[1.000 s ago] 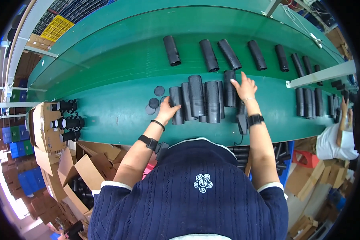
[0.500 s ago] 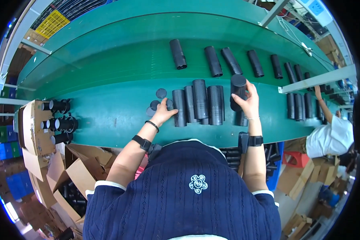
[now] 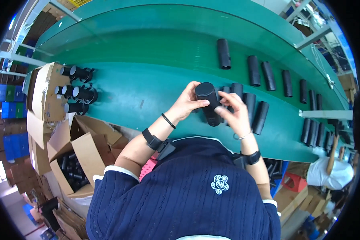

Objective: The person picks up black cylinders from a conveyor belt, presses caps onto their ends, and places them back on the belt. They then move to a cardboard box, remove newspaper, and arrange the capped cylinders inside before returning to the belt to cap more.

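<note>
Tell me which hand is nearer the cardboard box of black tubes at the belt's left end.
Left. The left hand grips the held tube on the side toward the box; the right hand grips its far side.

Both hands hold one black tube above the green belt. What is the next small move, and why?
Probably seat the cap fully: the left hand grips the capped end of the black tube and the right hand steadies its body. Both hold it above the green belt, so it seems unfinished.
</note>
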Motion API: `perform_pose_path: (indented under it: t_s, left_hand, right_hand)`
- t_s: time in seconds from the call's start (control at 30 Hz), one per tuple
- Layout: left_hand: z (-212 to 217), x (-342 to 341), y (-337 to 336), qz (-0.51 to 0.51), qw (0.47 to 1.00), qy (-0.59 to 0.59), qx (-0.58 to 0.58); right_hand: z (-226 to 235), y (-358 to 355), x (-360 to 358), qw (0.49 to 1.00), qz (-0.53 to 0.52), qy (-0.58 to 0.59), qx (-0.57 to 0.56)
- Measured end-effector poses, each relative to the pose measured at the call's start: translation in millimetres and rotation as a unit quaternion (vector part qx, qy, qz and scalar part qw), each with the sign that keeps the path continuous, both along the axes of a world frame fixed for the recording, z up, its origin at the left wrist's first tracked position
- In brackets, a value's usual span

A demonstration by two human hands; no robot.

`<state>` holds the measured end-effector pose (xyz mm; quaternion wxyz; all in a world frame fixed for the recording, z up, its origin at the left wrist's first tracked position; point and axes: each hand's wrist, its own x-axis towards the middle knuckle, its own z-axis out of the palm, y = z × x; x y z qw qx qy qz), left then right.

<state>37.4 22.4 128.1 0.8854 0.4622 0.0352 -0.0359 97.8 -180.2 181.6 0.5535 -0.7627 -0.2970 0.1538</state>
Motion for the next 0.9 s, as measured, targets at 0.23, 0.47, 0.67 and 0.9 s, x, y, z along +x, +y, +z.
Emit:
perform_pose_path:
  t_s: [0.23, 0.47, 0.67, 0.9]
  left_hand:
    - [-18, -40, 27, -0.128, 0.990, -0.012, -0.056]
    - [-46, -47, 29, -0.089, 0.989, 0.012, 0.119]
    - [-55, -44, 34, -0.124, 0.987, 0.018, 0.098]
    - [-51, -51, 28, -0.116, 0.969, 0.013, 0.219]
  right_hand:
    - [-41, 33, 5, 0.928, 0.089, 0.349, 0.094]
    - [-85, 46, -5, 0.895, 0.094, 0.433, 0.055]
    - [-88, 38, -19, 0.868, 0.058, 0.480, 0.109]
    - [-82, 45, -24, 0.878, 0.045, 0.467, 0.099]
